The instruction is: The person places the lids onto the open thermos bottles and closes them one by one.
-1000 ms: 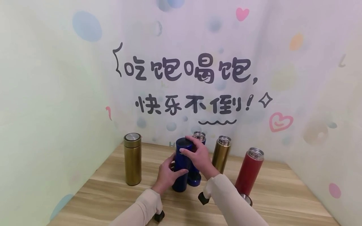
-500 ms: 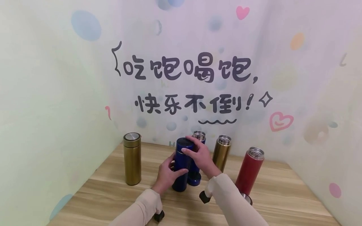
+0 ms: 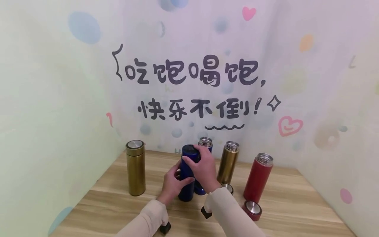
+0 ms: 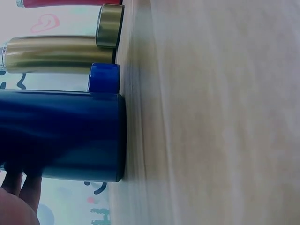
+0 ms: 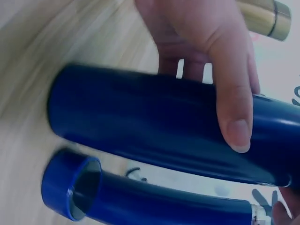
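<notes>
A dark blue flask (image 3: 186,187) stands upright on the wooden table (image 3: 124,204), just left of centre. My left hand (image 3: 173,184) grips its body; the thumb (image 5: 232,103) lies across the flask (image 5: 154,122) in the right wrist view. My right hand (image 3: 199,164) is curled over its blue lid (image 3: 189,150) at the top. The left wrist view shows the flask's base (image 4: 70,136) on the table, with left fingertips (image 4: 21,185) at its side. Behind stands a second blue flask (image 3: 205,143) with an open steel mouth, and its blue cap (image 5: 70,187) sits by its foot.
A closed gold flask (image 3: 135,168) stands at the left. An open gold flask (image 3: 227,163) with its cap (image 3: 227,187), and an open red flask (image 3: 258,177) with its red cap (image 3: 252,210), stand to the right. Decorated walls enclose the table on three sides.
My right hand has turned round the blue lid, its fingers swinging to the left. The left hand keeps its hold on the flask. The view has shifted, so the gold and red caps show.
</notes>
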The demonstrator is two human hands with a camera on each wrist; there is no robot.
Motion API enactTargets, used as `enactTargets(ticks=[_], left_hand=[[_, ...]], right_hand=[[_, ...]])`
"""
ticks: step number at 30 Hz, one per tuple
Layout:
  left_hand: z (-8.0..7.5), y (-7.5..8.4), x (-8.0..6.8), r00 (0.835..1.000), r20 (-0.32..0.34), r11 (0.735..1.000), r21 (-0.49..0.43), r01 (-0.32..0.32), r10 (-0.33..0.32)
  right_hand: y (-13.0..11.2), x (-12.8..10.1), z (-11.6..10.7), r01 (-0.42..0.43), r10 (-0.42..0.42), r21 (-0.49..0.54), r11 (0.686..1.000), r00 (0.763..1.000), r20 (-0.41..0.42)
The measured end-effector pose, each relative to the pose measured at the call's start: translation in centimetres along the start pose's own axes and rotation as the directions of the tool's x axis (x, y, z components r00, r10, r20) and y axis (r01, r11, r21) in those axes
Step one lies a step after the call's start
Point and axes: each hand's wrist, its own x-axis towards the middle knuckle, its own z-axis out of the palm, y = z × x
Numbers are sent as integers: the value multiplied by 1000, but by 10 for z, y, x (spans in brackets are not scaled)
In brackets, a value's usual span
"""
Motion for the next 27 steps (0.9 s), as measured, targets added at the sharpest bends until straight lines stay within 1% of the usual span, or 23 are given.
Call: enactTargets(ticks=[2, 5, 7, 9, 10, 12, 14, 16, 18, 19, 21, 23, 25, 27], left_hand=[[-1, 0, -1, 1000, -10, 1000, 1, -1, 1], [-3, 0, -1, 1000, -16, 1000, 8, 18, -18], [-3, 0, -1, 999, -10, 999, 11, 31, -31], [-3, 0, -1, 999, -5, 999, 20, 36, -36], [-3, 0, -1, 999, -5, 999, 25, 33, -33], [-3, 1, -1, 1000, -9, 999, 34, 20, -19], [-3, 2, 0, 1000, -15, 999, 42, 2, -1], [-4, 13, -1, 1000, -11, 1000, 26, -9, 9], [-3, 13, -1, 1000, -3, 1000, 8, -10, 10], [-3, 13, -1, 1000, 7, 1000, -4, -3, 3], [-2, 12, -1, 1000, 19, 1000, -27, 13, -12], [0, 1, 1, 1000, 21, 999, -38, 21, -20], [0, 1, 0, 1000, 21, 999, -46, 15, -14], [1, 1, 0, 1000, 16, 999, -51, 14, -13]], right_hand=[[-5, 0, 3, 6, -7, -84, 996, 1000, -12], [-11, 0, 6, -28, 28, -176, 984, 1000, 1], [-16, 1, 7, -71, 78, -198, 978, 997, 27], [-20, 2, 5, -117, 133, -191, 975, 989, 71], [-22, 2, 3, -141, 160, -170, 975, 982, 101], [-26, 5, -4, -186, 201, -94, 978, 964, 175], [-26, 10, -12, -215, 207, 1, 977, 943, 260], [-23, 16, -21, -211, 168, 93, 973, 924, 344], [-16, 22, -29, -201, 115, 162, 966, 897, 428], [-12, 24, -32, -201, 91, 191, 961, 878, 470], [-4, 28, -38, -204, 46, 239, 949, 842, 537], [2, 31, -42, -224, 25, 269, 937, 808, 589], [6, 33, -45, -228, 5, 286, 931, 790, 614], [8, 33, -46, -215, -9, 289, 933, 789, 614]])
